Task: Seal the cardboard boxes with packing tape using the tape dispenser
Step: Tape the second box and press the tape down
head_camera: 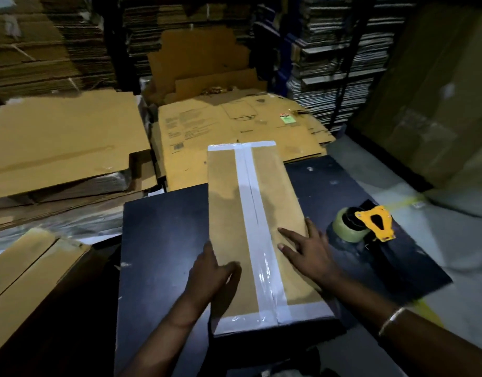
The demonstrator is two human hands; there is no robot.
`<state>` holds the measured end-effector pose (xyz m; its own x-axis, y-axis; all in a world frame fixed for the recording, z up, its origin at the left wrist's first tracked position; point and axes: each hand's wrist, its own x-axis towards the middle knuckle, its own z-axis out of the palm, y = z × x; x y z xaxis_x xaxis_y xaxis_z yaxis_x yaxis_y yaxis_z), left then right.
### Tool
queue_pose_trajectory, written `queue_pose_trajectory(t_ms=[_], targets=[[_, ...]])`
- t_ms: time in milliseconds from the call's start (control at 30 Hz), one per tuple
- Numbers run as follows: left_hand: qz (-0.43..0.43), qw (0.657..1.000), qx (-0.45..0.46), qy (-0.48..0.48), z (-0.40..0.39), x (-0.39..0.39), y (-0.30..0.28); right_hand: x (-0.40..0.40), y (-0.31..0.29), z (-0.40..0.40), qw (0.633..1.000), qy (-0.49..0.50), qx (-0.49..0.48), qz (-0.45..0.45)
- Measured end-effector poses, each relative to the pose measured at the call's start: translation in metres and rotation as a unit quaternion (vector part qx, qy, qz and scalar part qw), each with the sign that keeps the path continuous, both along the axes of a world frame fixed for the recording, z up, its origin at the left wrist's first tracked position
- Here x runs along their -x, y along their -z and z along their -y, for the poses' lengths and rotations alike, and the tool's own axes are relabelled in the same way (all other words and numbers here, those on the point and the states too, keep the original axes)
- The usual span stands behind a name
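— Where is the box?

— The cardboard box (pixel 264 229) lies flat on the dark table (pixel 158 240), with tape along the middle seam and across both ends.

— And your hands?

— My left hand (pixel 209 278) rests on its left edge, fingers straight. My right hand (pixel 307 248) lies flat on the right side, fingers spread. Neither grips anything.

— The dispenser?

— The yellow tape dispenser (pixel 370 224) stands on the table just right of the box

We see a dark tabletop (pixel 163 240) carrying a long cardboard box (pixel 229 200) that lies flat along its middle, taped down the centre seam and across both ends. Just to the right of the box, a yellow tape dispenser (pixel 370 224) rests on the same tabletop.
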<state>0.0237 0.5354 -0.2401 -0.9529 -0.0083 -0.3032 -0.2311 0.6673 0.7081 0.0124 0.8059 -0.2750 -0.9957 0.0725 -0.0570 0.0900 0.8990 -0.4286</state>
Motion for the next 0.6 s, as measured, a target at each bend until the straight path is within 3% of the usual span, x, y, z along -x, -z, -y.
queue_pose_trajectory(t_ms=[100, 333, 600], targets=[[0.05, 0.997, 0.055, 0.037, -0.027, 0.007, -0.007, -0.006, -0.002, 0.006, 0.995, 0.024, 0.091, 0.028], [0.037, 0.991, 0.127, -0.022, -0.05, -0.005, -0.009, -0.011, -0.027, 0.017, 0.998, 0.037, -0.006, 0.056], [-0.022, 0.986, 0.159, -0.044, -0.069, 0.018, -0.042, 0.005, -0.057, -0.002, 0.999, 0.044, 0.021, 0.019]])
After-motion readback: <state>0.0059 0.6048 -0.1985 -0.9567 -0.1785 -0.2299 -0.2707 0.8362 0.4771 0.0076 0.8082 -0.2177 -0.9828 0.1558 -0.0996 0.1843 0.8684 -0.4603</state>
